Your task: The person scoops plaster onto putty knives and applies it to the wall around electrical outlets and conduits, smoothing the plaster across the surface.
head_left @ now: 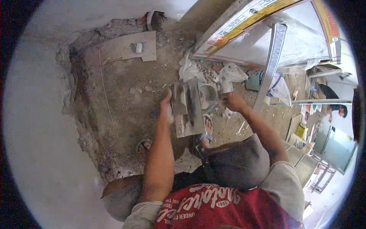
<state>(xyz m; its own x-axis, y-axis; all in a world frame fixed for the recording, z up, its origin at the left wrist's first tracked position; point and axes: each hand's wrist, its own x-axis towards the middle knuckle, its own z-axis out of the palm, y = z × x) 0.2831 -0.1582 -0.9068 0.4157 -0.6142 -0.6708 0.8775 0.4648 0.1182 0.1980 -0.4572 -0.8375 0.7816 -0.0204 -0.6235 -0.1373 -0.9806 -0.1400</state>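
My left hand (166, 107) is closed on the left edge of a grey rectangular plate (189, 118), held upright over the ground in front of my knees. Its face is streaked and smeared; I cannot tell its material. My right hand (235, 102) is closed around a small tool with a pale, flat blade (227, 87), like a scraper; its handle is hidden in the fist. Between the plate and the tool stands a round grey bucket (212, 91) with pale material inside, partly covered by the plate. The tool's blade is just right of the bucket's rim.
A large framed panel with a printed yellow edge (236, 28) leans at upper right beside a metal rail (272, 59). Plastic bags (236, 72) and rubble lie ahead. A cut board (114, 47) rests by the broken wall edge. Another person (335, 101) is at far right.
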